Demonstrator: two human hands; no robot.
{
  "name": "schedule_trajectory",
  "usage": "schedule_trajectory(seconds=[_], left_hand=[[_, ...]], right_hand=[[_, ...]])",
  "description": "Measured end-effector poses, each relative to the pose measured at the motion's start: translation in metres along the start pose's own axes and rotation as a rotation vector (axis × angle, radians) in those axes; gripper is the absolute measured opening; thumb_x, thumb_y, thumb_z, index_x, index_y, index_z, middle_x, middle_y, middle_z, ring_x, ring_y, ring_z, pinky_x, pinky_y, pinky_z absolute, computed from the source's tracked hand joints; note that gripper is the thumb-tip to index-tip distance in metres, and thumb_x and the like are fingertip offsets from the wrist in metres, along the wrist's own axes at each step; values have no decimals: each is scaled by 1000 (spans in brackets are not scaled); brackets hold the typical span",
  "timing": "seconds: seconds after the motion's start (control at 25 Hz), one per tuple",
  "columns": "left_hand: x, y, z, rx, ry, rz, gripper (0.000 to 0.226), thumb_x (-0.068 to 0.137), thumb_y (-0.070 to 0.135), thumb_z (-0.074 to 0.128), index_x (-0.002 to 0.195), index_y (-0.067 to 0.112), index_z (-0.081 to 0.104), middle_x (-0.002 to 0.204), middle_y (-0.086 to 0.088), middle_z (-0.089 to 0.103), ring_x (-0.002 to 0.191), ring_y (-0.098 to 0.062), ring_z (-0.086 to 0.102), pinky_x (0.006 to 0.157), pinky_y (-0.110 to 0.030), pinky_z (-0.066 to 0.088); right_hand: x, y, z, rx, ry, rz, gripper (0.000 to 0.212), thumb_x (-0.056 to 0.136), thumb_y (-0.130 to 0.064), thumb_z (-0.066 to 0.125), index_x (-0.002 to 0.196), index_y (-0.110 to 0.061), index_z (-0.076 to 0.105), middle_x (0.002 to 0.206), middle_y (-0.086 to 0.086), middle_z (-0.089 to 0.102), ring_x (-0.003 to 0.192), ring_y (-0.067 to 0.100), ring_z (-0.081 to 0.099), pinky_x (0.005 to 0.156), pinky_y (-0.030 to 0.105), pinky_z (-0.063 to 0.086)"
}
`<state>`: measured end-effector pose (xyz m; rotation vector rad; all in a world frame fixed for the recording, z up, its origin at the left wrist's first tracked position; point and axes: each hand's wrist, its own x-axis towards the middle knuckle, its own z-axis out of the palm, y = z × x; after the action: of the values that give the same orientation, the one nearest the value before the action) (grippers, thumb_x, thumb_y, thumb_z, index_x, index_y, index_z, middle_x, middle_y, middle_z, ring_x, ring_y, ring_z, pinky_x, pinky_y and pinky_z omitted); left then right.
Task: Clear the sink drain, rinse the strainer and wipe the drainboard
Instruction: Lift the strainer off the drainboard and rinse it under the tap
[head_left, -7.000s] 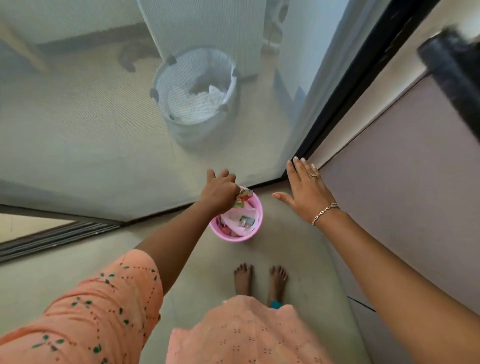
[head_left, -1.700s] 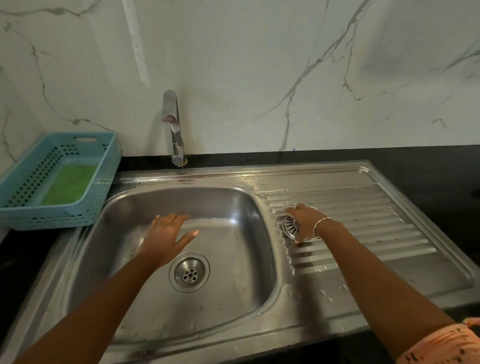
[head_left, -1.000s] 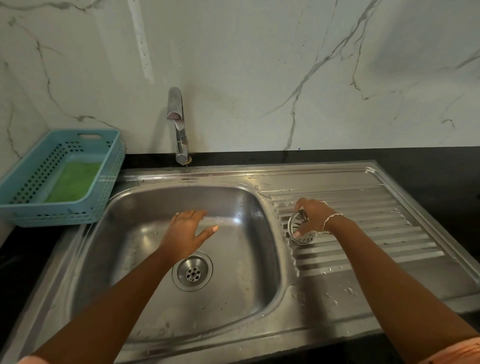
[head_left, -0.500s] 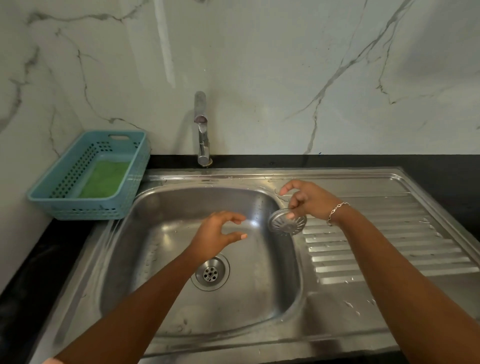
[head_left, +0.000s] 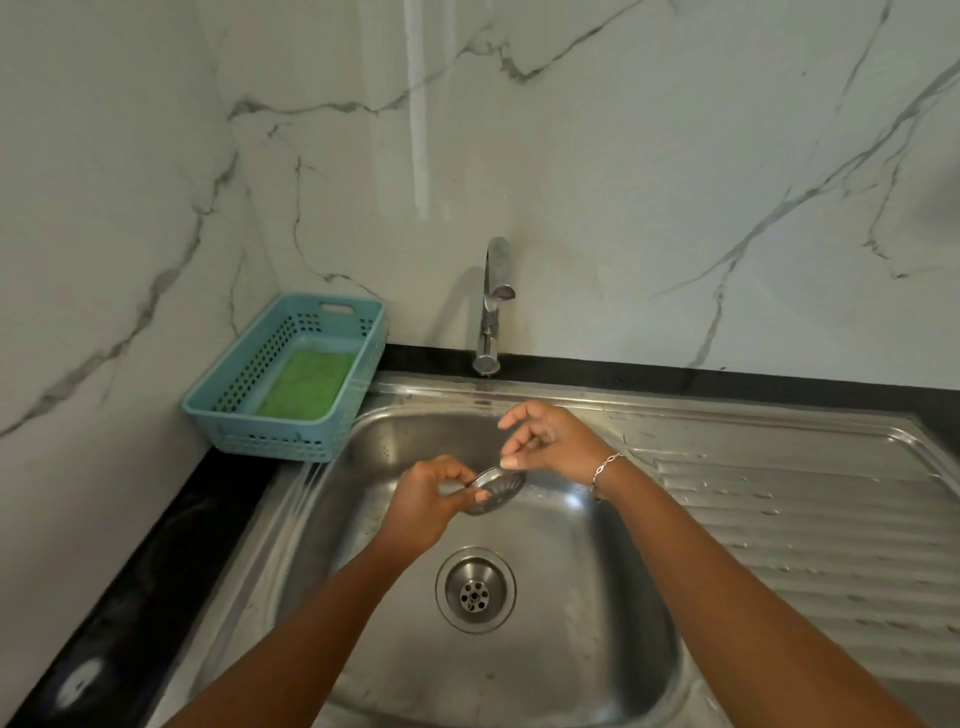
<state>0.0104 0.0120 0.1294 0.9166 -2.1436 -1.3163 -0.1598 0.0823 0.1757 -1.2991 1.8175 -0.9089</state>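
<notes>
Strainer (head_left: 496, 491) held in air over sink (head_left: 597, 623), toward back edge of counter (head_left: 156, 571), roughly below tap (head_left: 493, 301), up and back from open drain (head_left: 475, 590). Left grip (head_left: 423, 501) pinching its near-left rim with thumb and fingertips. Right grip (head_left: 553, 441) at far-right rim, thumb tip touching; pinching or only touching, cannot tell.

Handling, by judgement: small perforated steel cup, light, rigid, not fragile, probably slick when wet. Best taken by the rim at two opposite points; thin edge, so firm pinch needed. Low harm if dropped: would land in sink.

No water visible from tap. Stainless sink with ribbed drainboard (head_left: 805, 519) running toward right edge, droplets on it. Black counter around. Blue basket (head_left: 291, 447) at back-left corner, green pad (head_left: 311, 384) inside. Marble-look wall (head_left: 623, 182) behind and at left.
</notes>
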Motion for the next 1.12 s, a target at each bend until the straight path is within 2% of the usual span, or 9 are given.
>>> schedule_trajectory(seconds=[0.08, 0.12, 0.2, 0.32, 0.4, 0.48, 0.64, 0.88, 1.12], left_hand=[[1, -7, -7, 61, 9, -5, 7, 74, 8, 71, 76, 4, 66, 80, -4, 60, 79, -17, 57, 74, -25, 41], [1, -10, -9, 86, 12, -10, 8, 74, 8, 71, 77, 3, 67, 82, -5, 61, 81, -18, 57, 73, -24, 41], [2, -14, -14, 128, 19, -23, 11, 75, 10, 70, 81, 2, 67, 85, -4, 60, 83, -17, 56, 71, -21, 40], [7, -19, -17, 178, -1, -22, 13, 76, 11, 70, 84, 0, 66, 90, -8, 62, 87, -20, 57, 80, -29, 42], [11, -22, -19, 176, -12, -14, 12, 76, 11, 70, 83, 2, 66, 88, -5, 61, 88, -20, 57, 85, -31, 42], [14, -28, -21, 162, -16, 4, 11, 75, 10, 71, 82, 3, 66, 85, 0, 58, 86, -15, 55, 82, -29, 41], [16, -40, -25, 138, -17, 2, 14, 73, 8, 72, 84, 1, 66, 84, 1, 56, 85, -15, 55, 75, -20, 37], [11, -46, -30, 140, -34, 7, 15, 72, 8, 73, 82, 0, 67, 84, 1, 56, 83, -14, 54, 77, -23, 38], [8, -52, -33, 145, -36, -1, 15, 71, 8, 74, 82, -1, 68, 85, -1, 58, 87, -18, 55, 82, -30, 42]], right_hand=[[21, -5, -3, 10, 145, 32, 29, 77, -6, 70, 105, -5, 60, 91, 16, 68, 79, 16, 60, 77, 25, 49], [34, -7, -6, 19, 229, 51, 24, 79, -6, 69, 102, -4, 62, 89, 16, 67, 81, 18, 61, 76, 26, 49], [60, -13, -13, 45, 360, 84, 17, 80, -7, 68, 95, -2, 66, 82, 13, 65, 77, 21, 61, 73, 28, 51], [93, -17, -19, 13, 456, 145, 8, 80, -7, 66, 88, -3, 68, 81, 11, 66, 71, 22, 60, 81, 35, 53], [111, -17, -21, -47, 497, 167, 6, 81, -7, 64, 86, -6, 68, 86, 13, 68, 74, 23, 61, 84, 39, 55], [128, -17, -21, -84, 541, 170, 8, 82, -7, 62, 86, -10, 67, 96, 16, 70, 81, 27, 63, 85, 41, 55], [155, -18, -13, -237, 528, 169, 19, 86, -16, 60, 104, -11, 65, 108, 15, 68, 98, 33, 62, 84, 35, 50], [169, -17, -4, -336, 611, 189, 22, 86, -3, 54, 103, -6, 67, 106, 18, 68, 97, 35, 62, 80, 34, 50], [172, -15, -6, -379, 632, 169, 21, 86, -1, 53, 99, 0, 68, 102, 22, 68, 94, 36, 63, 79, 34, 49]])
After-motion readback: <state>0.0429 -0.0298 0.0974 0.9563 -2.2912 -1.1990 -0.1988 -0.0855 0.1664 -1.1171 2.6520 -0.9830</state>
